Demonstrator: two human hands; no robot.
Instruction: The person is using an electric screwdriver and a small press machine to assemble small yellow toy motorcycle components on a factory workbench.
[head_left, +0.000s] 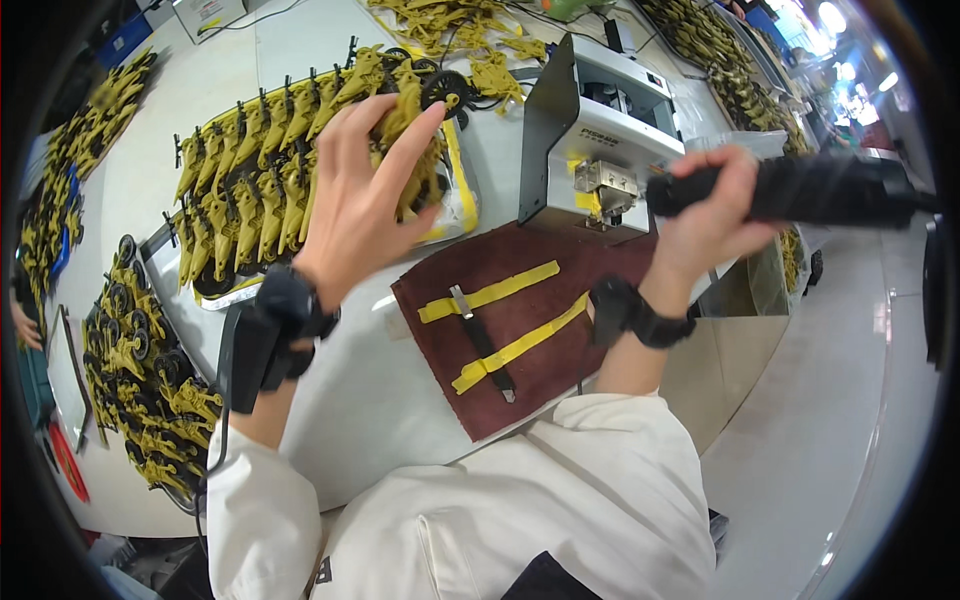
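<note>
Left hand [355, 200] hides yellow part [408, 110]

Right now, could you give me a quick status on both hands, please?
Left hand gripping a yellow toy part over the tray. Right hand holding black power tool.

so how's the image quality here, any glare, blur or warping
Head view: strong fisheye bend, table edges curving toward a black rim; bright ceiling-light glare upper right; right hand and its black tool slightly soft; left hand on yellow parts reasonably sharp.
</note>
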